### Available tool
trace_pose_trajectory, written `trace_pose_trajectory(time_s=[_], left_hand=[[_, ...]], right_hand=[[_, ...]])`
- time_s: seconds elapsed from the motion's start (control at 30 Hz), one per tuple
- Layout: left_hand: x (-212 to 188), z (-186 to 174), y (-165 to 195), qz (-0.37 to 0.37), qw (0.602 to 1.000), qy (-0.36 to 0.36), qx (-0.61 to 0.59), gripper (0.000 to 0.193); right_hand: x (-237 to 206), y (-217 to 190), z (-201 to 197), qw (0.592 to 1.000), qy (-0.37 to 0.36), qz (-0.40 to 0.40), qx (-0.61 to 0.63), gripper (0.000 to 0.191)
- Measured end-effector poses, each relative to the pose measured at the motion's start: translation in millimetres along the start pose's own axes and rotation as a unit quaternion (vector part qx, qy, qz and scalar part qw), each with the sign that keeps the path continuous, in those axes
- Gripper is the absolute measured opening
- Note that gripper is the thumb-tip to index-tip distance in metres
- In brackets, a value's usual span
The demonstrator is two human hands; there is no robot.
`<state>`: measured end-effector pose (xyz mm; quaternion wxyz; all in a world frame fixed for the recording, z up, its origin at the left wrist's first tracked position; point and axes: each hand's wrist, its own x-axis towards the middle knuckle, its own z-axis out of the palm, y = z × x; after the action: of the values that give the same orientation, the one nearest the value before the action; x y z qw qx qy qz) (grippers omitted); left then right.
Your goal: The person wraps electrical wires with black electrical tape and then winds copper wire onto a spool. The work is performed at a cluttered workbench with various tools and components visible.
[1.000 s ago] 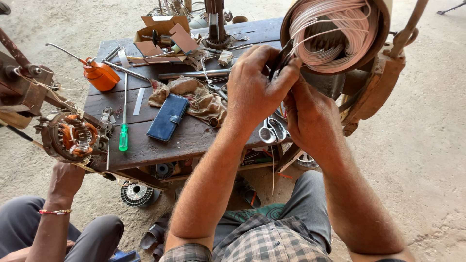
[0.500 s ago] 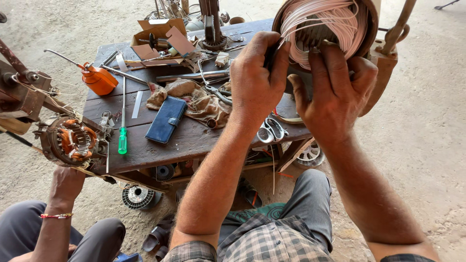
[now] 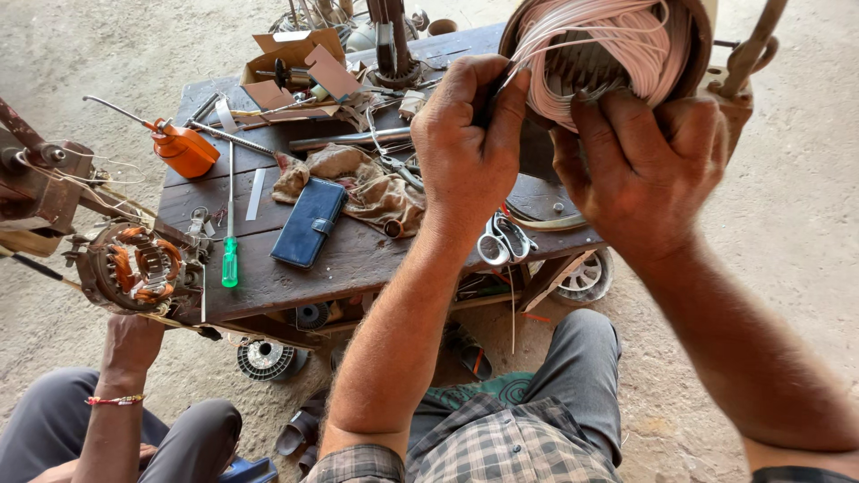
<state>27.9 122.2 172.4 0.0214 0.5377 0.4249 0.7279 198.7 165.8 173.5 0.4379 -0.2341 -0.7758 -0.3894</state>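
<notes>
A round motor stator (image 3: 608,54) packed with pale pink wire coils fills the upper right. My left hand (image 3: 470,148) pinches the coil wires at the stator's left rim with thumb and fingers. My right hand (image 3: 649,165) cups the stator from below, fingers curled into its slotted core. Both hands press on the same winding.
A dark wooden table (image 3: 358,259) carries a blue wallet (image 3: 309,224), green screwdriver (image 3: 230,259), orange oil can (image 3: 183,148), rags (image 3: 367,188), scissors (image 3: 501,237) and cardboard scraps (image 3: 300,63). At left another person's hand (image 3: 130,344) is under a copper-wound stator (image 3: 134,266).
The stator and both hands sit closer and higher in view. My right hand has shifted from the stator's left side to cup it underneath, while my left hand stays pinching the wires.
</notes>
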Motion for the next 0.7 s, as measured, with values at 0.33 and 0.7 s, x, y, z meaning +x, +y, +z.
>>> trace_pose_trajectory(time_s=[0.33,0.7], left_hand=[[-6,-3,-2,0.016,0.999,-0.011,0.026,0.012],[-7,-14,6,-0.111,0.989,-0.096,-0.004,0.02]], right_hand=[[15,20,10,0.985,0.029,-0.14,-0.092,0.034],[-1,20,-14,0.992,-0.06,-0.106,-0.016,0.028]])
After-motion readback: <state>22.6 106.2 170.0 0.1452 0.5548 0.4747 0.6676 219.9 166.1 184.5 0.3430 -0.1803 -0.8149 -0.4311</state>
